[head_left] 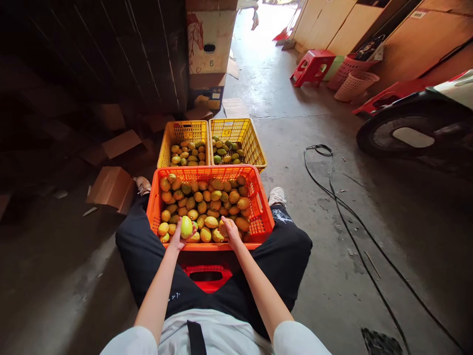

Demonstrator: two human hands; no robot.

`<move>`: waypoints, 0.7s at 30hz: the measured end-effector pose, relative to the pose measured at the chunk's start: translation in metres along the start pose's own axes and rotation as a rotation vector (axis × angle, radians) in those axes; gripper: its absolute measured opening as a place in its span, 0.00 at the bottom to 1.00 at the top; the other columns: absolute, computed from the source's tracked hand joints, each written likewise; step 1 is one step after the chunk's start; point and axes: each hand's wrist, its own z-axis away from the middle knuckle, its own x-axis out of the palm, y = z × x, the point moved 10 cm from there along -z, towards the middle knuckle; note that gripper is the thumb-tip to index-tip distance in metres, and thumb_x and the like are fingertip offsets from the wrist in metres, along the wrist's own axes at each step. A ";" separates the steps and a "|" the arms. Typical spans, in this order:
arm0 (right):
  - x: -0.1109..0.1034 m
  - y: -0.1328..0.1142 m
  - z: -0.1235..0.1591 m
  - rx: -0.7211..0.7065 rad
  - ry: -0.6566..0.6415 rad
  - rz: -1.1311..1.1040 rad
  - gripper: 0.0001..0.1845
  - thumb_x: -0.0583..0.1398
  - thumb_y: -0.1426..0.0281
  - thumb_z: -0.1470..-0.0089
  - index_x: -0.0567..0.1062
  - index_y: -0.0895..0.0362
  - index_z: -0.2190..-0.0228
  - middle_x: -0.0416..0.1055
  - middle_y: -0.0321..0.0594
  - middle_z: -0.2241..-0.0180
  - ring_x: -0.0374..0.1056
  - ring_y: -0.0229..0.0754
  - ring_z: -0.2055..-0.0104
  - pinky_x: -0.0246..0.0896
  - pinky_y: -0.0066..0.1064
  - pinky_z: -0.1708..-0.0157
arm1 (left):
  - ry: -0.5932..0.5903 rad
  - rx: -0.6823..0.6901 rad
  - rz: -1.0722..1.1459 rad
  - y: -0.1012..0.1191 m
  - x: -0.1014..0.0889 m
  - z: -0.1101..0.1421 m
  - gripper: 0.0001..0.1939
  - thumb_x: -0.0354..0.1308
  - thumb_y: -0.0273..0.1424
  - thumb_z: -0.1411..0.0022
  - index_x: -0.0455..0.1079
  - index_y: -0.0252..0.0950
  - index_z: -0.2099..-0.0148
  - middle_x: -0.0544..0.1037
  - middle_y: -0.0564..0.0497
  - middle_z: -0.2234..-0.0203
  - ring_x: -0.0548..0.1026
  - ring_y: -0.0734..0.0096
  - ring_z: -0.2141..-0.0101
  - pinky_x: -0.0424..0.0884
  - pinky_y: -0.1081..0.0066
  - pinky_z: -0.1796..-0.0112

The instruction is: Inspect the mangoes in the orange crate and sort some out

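An orange-red plastic crate stands between my legs, filled with oval yellow to orange-brown fruits. At its near left side my left hand is closed around a yellow-green oval fruit, brighter than most of the others. My right hand is over the near right part of the pile, its fingers wrapped on a yellowish oval fruit partly covered by the hand. The exact kind of fruit is hard to tell.
Beyond the orange crate, a left yellow crate and a right yellow crate hold more fruits, some greener. Cardboard boxes lie at left. A black cable crosses the floor at right, near a wheel and red stool.
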 end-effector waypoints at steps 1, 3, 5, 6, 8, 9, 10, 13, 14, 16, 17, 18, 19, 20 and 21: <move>-0.002 0.001 0.001 0.007 0.022 0.011 0.27 0.77 0.53 0.69 0.75 0.52 0.70 0.74 0.30 0.78 0.70 0.40 0.78 0.65 0.28 0.79 | -0.003 0.011 -0.009 0.000 0.000 0.001 0.24 0.69 0.43 0.34 0.70 0.33 0.45 0.85 0.38 0.59 0.87 0.54 0.60 0.86 0.57 0.57; -0.004 0.004 0.002 0.021 0.044 0.020 0.28 0.79 0.57 0.72 0.76 0.52 0.69 0.75 0.31 0.77 0.70 0.39 0.77 0.66 0.29 0.77 | -0.006 0.026 -0.027 0.000 -0.001 0.001 0.24 0.74 0.38 0.38 0.70 0.34 0.46 0.85 0.39 0.59 0.87 0.54 0.60 0.86 0.58 0.56; -0.004 0.004 0.002 0.016 0.038 0.021 0.28 0.79 0.59 0.73 0.77 0.52 0.69 0.76 0.31 0.76 0.71 0.40 0.76 0.68 0.29 0.76 | -0.011 0.027 -0.041 -0.001 -0.001 0.000 0.23 0.74 0.35 0.39 0.70 0.34 0.47 0.85 0.40 0.60 0.87 0.54 0.59 0.86 0.58 0.56; -0.004 0.003 0.002 0.010 0.037 0.022 0.27 0.79 0.59 0.72 0.77 0.52 0.68 0.76 0.32 0.75 0.72 0.41 0.75 0.68 0.30 0.76 | -0.008 0.025 -0.041 -0.001 -0.001 -0.001 0.22 0.73 0.35 0.38 0.71 0.34 0.47 0.85 0.40 0.60 0.87 0.54 0.59 0.86 0.58 0.56; -0.006 0.002 0.001 0.001 0.050 0.022 0.26 0.77 0.59 0.70 0.77 0.52 0.68 0.77 0.32 0.75 0.72 0.41 0.75 0.68 0.30 0.77 | 0.022 0.019 -0.027 -0.001 -0.004 -0.003 0.18 0.70 0.35 0.36 0.71 0.34 0.49 0.85 0.40 0.60 0.87 0.54 0.59 0.86 0.59 0.57; -0.007 0.002 0.001 -0.001 0.061 0.020 0.25 0.77 0.58 0.70 0.77 0.52 0.69 0.77 0.32 0.75 0.72 0.41 0.75 0.68 0.30 0.77 | 0.049 0.018 -0.015 -0.001 -0.006 -0.004 0.16 0.69 0.36 0.35 0.71 0.34 0.50 0.85 0.40 0.60 0.87 0.54 0.58 0.86 0.60 0.58; -0.008 0.002 0.000 0.002 0.072 0.016 0.24 0.76 0.58 0.69 0.77 0.52 0.69 0.77 0.32 0.75 0.73 0.42 0.75 0.68 0.30 0.78 | 0.078 0.018 -0.004 -0.001 -0.008 -0.005 0.15 0.68 0.36 0.35 0.71 0.35 0.52 0.85 0.41 0.60 0.86 0.54 0.58 0.86 0.60 0.58; -0.008 0.004 -0.001 0.029 0.086 -0.015 0.23 0.74 0.55 0.65 0.75 0.51 0.69 0.75 0.33 0.77 0.75 0.45 0.75 0.68 0.32 0.79 | 0.137 0.039 0.017 0.002 -0.013 -0.008 0.14 0.68 0.38 0.35 0.70 0.37 0.55 0.84 0.42 0.59 0.86 0.54 0.57 0.86 0.61 0.58; -0.007 0.005 -0.001 0.042 0.083 -0.027 0.23 0.74 0.53 0.63 0.74 0.51 0.70 0.75 0.34 0.78 0.76 0.47 0.75 0.68 0.32 0.79 | 0.144 0.047 0.021 0.003 -0.014 -0.008 0.13 0.67 0.39 0.34 0.69 0.38 0.55 0.84 0.42 0.58 0.86 0.55 0.56 0.86 0.61 0.58; -0.005 0.007 -0.001 0.066 0.073 -0.044 0.24 0.72 0.49 0.61 0.72 0.50 0.70 0.74 0.35 0.79 0.77 0.50 0.74 0.70 0.34 0.78 | 0.144 0.054 0.026 0.003 -0.014 -0.008 0.12 0.63 0.40 0.31 0.70 0.38 0.53 0.85 0.43 0.58 0.86 0.57 0.56 0.85 0.61 0.57; -0.003 0.008 -0.001 0.076 0.067 -0.048 0.25 0.71 0.47 0.60 0.71 0.50 0.71 0.74 0.36 0.79 0.78 0.51 0.73 0.70 0.34 0.78 | 0.138 0.050 0.025 0.002 -0.013 -0.008 0.12 0.61 0.40 0.29 0.70 0.38 0.51 0.85 0.43 0.58 0.86 0.57 0.56 0.85 0.60 0.57; -0.002 0.009 -0.001 0.083 0.059 -0.050 0.25 0.70 0.45 0.59 0.70 0.50 0.71 0.74 0.37 0.79 0.78 0.51 0.72 0.71 0.35 0.78 | 0.124 0.039 0.021 0.000 -0.011 -0.008 0.12 0.58 0.40 0.27 0.70 0.38 0.50 0.85 0.42 0.58 0.86 0.57 0.57 0.85 0.60 0.57; -0.001 0.009 -0.001 0.089 0.050 -0.053 0.26 0.69 0.44 0.58 0.69 0.50 0.72 0.75 0.38 0.79 0.79 0.52 0.72 0.72 0.36 0.77 | 0.109 0.024 0.015 -0.002 -0.009 -0.007 0.13 0.55 0.40 0.26 0.71 0.37 0.48 0.85 0.41 0.59 0.87 0.57 0.57 0.85 0.59 0.57; 0.001 0.010 -0.001 0.097 0.040 -0.056 0.27 0.68 0.43 0.58 0.68 0.50 0.72 0.75 0.39 0.79 0.79 0.52 0.71 0.72 0.36 0.77 | 0.093 0.008 0.008 -0.003 -0.007 -0.007 0.14 0.52 0.39 0.24 0.71 0.36 0.46 0.85 0.40 0.59 0.87 0.56 0.58 0.85 0.59 0.58; 0.002 0.010 -0.001 0.105 0.030 -0.059 0.27 0.68 0.42 0.58 0.68 0.49 0.73 0.75 0.39 0.80 0.79 0.52 0.71 0.73 0.36 0.77 | 0.081 -0.005 0.001 -0.005 -0.006 -0.007 0.16 0.50 0.38 0.24 0.72 0.35 0.45 0.85 0.39 0.59 0.87 0.56 0.58 0.85 0.59 0.58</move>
